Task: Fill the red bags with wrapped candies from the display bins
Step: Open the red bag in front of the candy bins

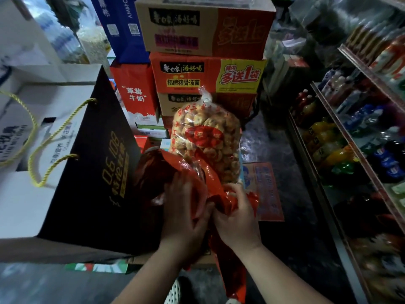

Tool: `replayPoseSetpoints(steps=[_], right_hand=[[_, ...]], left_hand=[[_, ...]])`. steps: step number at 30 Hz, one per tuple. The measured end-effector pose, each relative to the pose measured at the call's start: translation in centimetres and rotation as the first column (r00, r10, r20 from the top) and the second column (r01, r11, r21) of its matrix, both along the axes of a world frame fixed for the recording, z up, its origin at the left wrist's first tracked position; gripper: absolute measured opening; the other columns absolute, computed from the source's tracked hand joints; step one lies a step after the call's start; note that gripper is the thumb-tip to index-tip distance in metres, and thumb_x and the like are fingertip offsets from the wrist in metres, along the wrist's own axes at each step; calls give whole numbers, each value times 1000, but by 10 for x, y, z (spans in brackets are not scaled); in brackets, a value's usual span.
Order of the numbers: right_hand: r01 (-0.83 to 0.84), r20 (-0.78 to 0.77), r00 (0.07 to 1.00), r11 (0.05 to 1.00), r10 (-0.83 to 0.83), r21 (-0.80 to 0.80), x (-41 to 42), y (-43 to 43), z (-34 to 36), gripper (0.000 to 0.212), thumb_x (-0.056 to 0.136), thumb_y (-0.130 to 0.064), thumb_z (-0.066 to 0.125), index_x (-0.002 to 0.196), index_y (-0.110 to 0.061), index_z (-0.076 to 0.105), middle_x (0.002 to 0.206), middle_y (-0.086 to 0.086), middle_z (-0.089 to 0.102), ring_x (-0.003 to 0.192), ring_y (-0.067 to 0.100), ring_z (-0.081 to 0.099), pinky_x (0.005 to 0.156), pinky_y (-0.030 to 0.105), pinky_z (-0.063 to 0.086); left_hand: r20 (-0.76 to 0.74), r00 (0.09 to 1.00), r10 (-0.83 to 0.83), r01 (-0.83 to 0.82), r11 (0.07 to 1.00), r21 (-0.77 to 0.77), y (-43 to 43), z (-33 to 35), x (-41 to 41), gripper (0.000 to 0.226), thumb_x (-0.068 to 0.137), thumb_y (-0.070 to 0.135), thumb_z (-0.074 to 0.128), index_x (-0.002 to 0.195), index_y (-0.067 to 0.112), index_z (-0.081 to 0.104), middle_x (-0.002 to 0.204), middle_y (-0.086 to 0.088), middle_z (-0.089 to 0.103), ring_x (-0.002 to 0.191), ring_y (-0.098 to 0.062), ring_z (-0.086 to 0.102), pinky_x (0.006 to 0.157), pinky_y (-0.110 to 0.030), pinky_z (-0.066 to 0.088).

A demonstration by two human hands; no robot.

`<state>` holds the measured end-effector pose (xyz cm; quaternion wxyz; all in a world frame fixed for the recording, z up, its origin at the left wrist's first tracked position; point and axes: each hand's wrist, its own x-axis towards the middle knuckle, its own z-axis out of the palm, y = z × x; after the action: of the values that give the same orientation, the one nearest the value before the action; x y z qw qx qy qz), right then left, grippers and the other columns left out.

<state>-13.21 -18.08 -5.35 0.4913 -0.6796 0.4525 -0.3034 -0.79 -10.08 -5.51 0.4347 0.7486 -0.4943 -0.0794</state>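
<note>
Left hand point(185, 208), right hand point(237, 217) on bag point(213, 172)

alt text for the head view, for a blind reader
The left hand and right hand hold a red plastic bag against the lower part of a clear bag of round tan snacks. Behind are stacked cartons; a dark gift bag stands at left, a shelf of drink bottles at right.

We see the red bag point(215, 183) as thin, glossy, crinkled plastic. The clear snack bag point(206, 132) at twelve o'clock from it is shiny transparent film. Further toward twelve, the cartons point(206, 27) look like matt cardboard. At nine o'clock, the dark gift bag point(94, 167) is matt paper with twisted yellow cord handles point(52, 137).
</note>
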Motion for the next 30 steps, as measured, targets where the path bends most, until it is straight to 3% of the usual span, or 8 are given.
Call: replayPoseSetpoints(steps=[2, 5, 10, 13, 17, 21, 26, 30], right_hand=[[-22, 17, 1000, 1000, 23, -20, 5, -5, 0, 47, 80, -42, 81, 123, -41, 61, 104, -24, 76, 95, -3, 74, 84, 17, 57], [-55, 12, 998, 998, 55, -17, 10, -12, 4, 51, 87, -21, 81, 135, -28, 64, 107, -19, 78, 102, -4, 73, 92, 21, 58], [-25, -12, 1000, 1000, 25, 1, -2, -10, 16, 30, 88, -46, 69, 115, -34, 75, 98, -17, 79, 92, 1, 75, 84, 33, 63], [131, 27, 991, 991, -131, 21, -23, -11, 29, 14, 88, -43, 72, 101, -44, 75, 86, -16, 79, 78, 1, 76, 70, 21, 60], [332, 21, 943, 942, -331, -51, -61, -9, 47, 6, 87, -32, 78, 85, -32, 73, 69, -6, 74, 57, 6, 69, 52, 20, 52], [475, -19, 877, 872, -481, -118, -106, -4, 50, 34, 88, -23, 79, 64, -35, 59, 52, -14, 57, 45, -1, 50, 47, 13, 39], [613, -71, 784, 787, -616, -69, -189, -9, 47, 30, 87, -23, 81, 69, -20, 57, 53, -8, 54, 46, 1, 47, 45, 16, 39], [653, -32, 757, 757, -653, -12, -264, -29, 36, 29, 83, -23, 86, 72, -13, 61, 62, 4, 67, 52, 8, 63, 47, 25, 51]], left_hand=[[-101, 992, -76, 69, 995, -71, -20, 1, -2, 45, 101, 35, 47, 143, 17, 48, 158, -3, 36, 150, -17, 25, 123, -41, 16], [-296, 955, 12, -57, 988, -144, -39, 4, -2, 18, 100, 22, 48, 107, 20, 65, 124, 2, 63, 122, -10, 54, 108, -42, 39], [-472, 881, 8, -108, 977, -186, -46, 30, -4, 36, 102, 40, 45, 74, 23, 58, 71, 10, 62, 67, -2, 59, 65, -22, 46], [-433, 889, -146, 25, 962, -274, -48, 53, -9, 54, 96, 55, 55, 61, 13, 52, 54, 4, 50, 52, 0, 45, 48, -24, 37], [-377, 892, -250, 145, 948, -284, -66, 79, -23, 64, 72, 62, 78, 52, 10, 46, 47, 3, 39, 48, -2, 33, 41, -26, 31], [-490, 827, -275, 220, 961, -169, -86, 78, -58, 52, 78, 30, 85, 57, 0, 49, 48, -5, 40, 50, -9, 35, 42, -34, 35], [-562, 755, -337, 323, 938, -128, -112, 65, -120, 42, 80, 0, 75, 53, -1, 43, 46, 11, 38, 43, 1, 33, 40, -15, 30], [-607, 703, -369, 384, 917, -113, -153, 50, -181, 44, 75, 8, 75, 51, 10, 38, 53, -2, 35, 52, -13, 35, 45, -30, 30]])
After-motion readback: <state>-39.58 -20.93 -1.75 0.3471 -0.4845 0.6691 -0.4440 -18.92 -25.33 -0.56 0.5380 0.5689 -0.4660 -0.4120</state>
